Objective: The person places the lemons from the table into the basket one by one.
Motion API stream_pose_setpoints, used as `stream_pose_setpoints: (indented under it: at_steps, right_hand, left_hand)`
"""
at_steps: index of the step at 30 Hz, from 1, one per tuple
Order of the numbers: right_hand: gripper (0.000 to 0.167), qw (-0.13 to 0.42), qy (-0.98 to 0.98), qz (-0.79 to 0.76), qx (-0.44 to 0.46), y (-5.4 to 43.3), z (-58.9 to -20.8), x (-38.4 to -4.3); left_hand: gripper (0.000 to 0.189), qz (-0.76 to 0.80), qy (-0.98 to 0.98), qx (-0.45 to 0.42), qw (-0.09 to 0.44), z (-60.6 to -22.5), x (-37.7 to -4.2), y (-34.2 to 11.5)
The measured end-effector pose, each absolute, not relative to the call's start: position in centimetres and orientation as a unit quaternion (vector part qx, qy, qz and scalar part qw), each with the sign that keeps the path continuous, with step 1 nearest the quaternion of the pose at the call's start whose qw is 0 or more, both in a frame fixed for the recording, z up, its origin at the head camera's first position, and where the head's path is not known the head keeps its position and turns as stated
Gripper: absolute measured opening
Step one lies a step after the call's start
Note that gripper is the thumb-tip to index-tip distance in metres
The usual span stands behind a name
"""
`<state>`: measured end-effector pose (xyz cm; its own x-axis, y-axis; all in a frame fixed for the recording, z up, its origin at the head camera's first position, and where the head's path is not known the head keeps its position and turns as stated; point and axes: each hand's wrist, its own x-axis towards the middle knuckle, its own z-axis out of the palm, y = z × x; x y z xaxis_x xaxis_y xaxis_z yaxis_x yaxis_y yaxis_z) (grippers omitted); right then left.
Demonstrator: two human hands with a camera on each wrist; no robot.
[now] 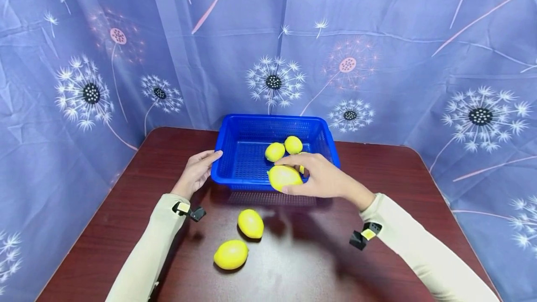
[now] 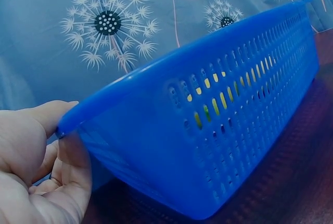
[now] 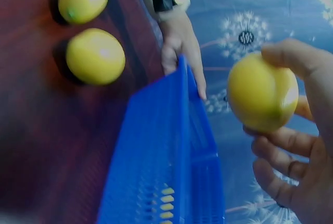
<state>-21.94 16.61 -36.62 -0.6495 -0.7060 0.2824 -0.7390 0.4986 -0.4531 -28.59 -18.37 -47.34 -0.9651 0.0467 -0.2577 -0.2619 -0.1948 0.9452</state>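
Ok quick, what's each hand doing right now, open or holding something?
Left hand: closed, pinching the rim of the blue basket.
Right hand: closed around a lemon, holding it off the table.

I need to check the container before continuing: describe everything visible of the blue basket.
The blue basket is rectangular and plastic-looking, with a smooth rim, slotted walls and a perforated floor. It sits open side up on the dark red-brown table. The left hand pinches its left rim; three lemons show inside, toward the right, one mostly hidden behind the right hand.
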Motion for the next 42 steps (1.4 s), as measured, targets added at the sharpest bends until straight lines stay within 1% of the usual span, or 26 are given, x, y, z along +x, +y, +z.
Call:
stream_pose_setpoints:
  at_steps: [7, 13, 17, 21, 25, 28, 37, 42]
  right_hand:
    - [0.054, 0.0, -0.863, 0.273, 0.424, 16.2, -36.1, -25.4]
    - [0.052, -0.03, -0.867, 0.264, 0.421, 15.2, -36.0, -28.9]
    - [0.053, -0.049, -0.871, 0.244, 0.424, 14.4, -36.1, -31.0]
    - [0.054, -0.082, -0.87, 0.238, 0.424, 13.5, -36.3, -32.8]
    - [0.054, -0.118, -0.871, 0.239, 0.413, 12.6, -36.3, -34.2]
    - [0.054, -0.133, -0.874, 0.229, 0.407, 11.8, -36.4, -35.2]
    - [0.055, -0.147, -0.889, 0.198, 0.386, 9.2, -37.5, -37.8]
    - [0.055, -0.165, -0.898, 0.203, 0.354, 8.6, -38.7, -38.9]
  left_hand:
    - [0.046, 0.763, 0.633, -0.084, 0.104, -47.3, -28.6, -18.3]
    - [0.044, 0.761, 0.635, -0.085, 0.095, -47.3, -28.6, -18.4]
    - [0.046, 0.758, 0.64, -0.085, 0.096, -47.2, -28.6, -18.5]
    - [0.051, 0.755, 0.643, -0.087, 0.099, -47.3, -28.6, -18.6]
    - [0.055, 0.752, 0.645, -0.086, 0.101, -47.3, -28.7, -18.6]
    - [0.056, 0.753, 0.645, -0.085, 0.102, -47.3, -28.6, -18.7]
    - [0.055, 0.75, 0.648, -0.094, 0.1, -47.1, -28.4, -19.0]
    - [0.053, 0.762, 0.633, -0.091, 0.099, -47.4, -28.7, -18.4]
